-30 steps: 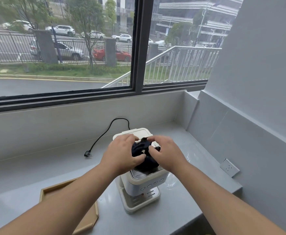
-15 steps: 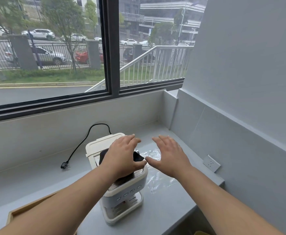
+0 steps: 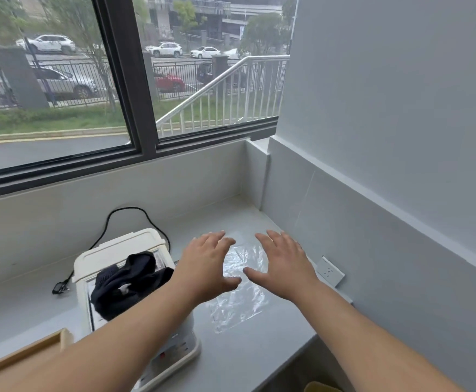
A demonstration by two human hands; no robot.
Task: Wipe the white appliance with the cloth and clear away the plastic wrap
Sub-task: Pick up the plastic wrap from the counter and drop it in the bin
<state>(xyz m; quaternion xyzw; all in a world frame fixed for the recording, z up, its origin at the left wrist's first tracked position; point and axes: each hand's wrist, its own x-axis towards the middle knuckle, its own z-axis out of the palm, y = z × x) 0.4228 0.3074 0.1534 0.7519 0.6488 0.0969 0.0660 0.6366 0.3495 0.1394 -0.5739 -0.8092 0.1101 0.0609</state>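
The white appliance stands on the grey counter at lower left, partly behind my left forearm. A crumpled dark cloth lies on its top, held by nothing. To its right a sheet of clear plastic wrap lies flat on the counter. My left hand and my right hand hover over the far part of the wrap, palms down, fingers spread, both holding nothing. Whether the fingertips touch the wrap I cannot tell.
A black power cord runs from the appliance to a plug lying on the counter at left. A wooden tray sits at the lower left. A wall socket is on the right wall. The counter's front edge runs below the wrap.
Both hands left the cloth, which now rests loose on the appliance. They moved right over the plastic wrap, the right first, then the left. The view swung right.
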